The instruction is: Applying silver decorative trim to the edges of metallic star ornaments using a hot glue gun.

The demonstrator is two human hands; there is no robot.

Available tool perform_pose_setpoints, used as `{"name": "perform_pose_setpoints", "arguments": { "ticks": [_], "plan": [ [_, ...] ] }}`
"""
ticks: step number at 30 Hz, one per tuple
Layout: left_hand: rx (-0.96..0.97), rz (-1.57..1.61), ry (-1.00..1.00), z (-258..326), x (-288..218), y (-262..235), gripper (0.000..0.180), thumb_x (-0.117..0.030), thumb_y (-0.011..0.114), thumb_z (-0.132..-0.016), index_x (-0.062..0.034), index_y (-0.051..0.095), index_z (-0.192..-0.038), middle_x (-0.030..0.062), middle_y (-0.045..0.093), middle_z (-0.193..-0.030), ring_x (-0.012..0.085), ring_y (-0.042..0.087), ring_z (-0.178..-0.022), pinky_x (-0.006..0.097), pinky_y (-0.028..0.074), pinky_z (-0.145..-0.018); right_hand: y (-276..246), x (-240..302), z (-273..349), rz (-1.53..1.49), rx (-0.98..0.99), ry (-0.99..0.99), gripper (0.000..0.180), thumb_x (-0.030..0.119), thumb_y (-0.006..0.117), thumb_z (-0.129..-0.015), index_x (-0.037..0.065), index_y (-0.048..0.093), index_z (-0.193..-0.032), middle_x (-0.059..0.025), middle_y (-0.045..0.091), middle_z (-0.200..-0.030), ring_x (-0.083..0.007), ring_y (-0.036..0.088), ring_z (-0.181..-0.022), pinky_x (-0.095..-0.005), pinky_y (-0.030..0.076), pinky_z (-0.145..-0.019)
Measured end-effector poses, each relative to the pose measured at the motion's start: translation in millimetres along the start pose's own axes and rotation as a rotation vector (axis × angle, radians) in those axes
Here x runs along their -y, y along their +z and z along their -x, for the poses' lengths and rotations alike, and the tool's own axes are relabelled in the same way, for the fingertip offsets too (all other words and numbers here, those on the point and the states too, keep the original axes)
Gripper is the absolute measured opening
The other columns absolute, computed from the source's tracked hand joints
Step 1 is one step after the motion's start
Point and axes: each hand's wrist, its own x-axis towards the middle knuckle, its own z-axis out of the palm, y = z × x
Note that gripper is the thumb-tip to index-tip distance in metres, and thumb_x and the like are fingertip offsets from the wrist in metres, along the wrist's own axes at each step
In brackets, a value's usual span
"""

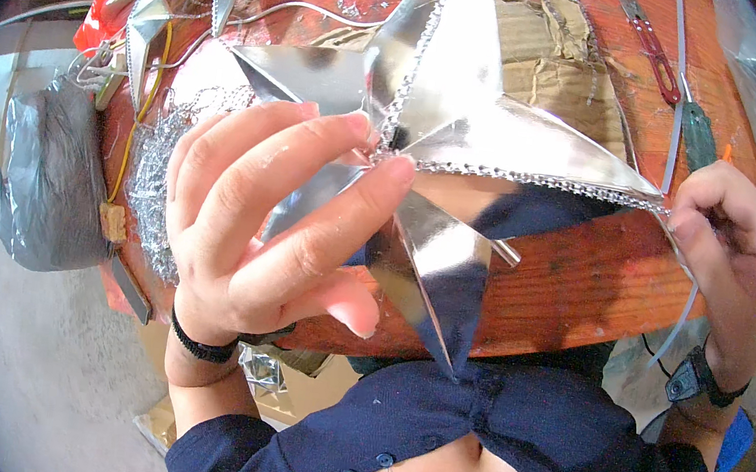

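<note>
A large, shiny silver star (472,87) with folded, raised points lies before me, partly over the table's near edge. A silver beaded chain (536,180) runs along ridges of two points and meets at the centre. My left hand (277,214) is over the star's left side, fingers apart, fingertips pressing on the chain at the centre; its thumb sticks out free. At the tip of the right point, my right hand (729,222) pinches the chain's end between thumb and bent fingers. A small metal tube (506,252) shows beside the lower point. My left hand hides part of the star.
On the reddish wooden table (581,270) lie a tangled heap of silver chain (158,181), cardboard (559,70), a red tweezer-like tool (651,48) and a dark green-handled tool (697,134). More silver stars (147,19) are at the far left. A grey plastic-wrapped bundle (55,177) stands beside the table.
</note>
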Motion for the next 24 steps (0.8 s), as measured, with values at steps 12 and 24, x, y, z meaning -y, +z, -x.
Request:
{"name": "perform_pose_setpoints", "arguments": {
  "ticks": [12, 24],
  "plan": [
    [-0.068, -0.009, -0.038, 2.3, -3.0, 8.9, 0.047, -0.058, 0.046, -0.081, -0.0185, 0.068, -0.094, 0.0032, 0.061, -0.1, 0.024, 0.056, -0.092, 0.037, 0.043, -0.078, -0.8, -19.8, -1.4, 0.039, -0.011, 0.012, 0.009, 0.003, 0.057, -0.083, 0.0, 0.053, -0.075, -0.0004, 0.049, -0.071, -0.0063, 0.043, -0.064, -0.0206, 0.033, -0.058],
    [-0.066, -0.016, -0.075, 5.1, -6.0, 11.2, 0.049, -0.058, 0.047, -0.08, -0.016, 0.068, -0.093, 0.0052, 0.06, -0.098, 0.0262, 0.056, -0.091, 0.039, 0.044, -0.076, -0.7, -21.5, -4.4, 0.019, 0.001, -0.027, 0.012, 0.006, 0.059, -0.083, 0.0, 0.054, -0.074, -0.0007, 0.05, -0.069, -0.006, 0.043, -0.062, -0.0213, 0.032, -0.056]
  ]
}}
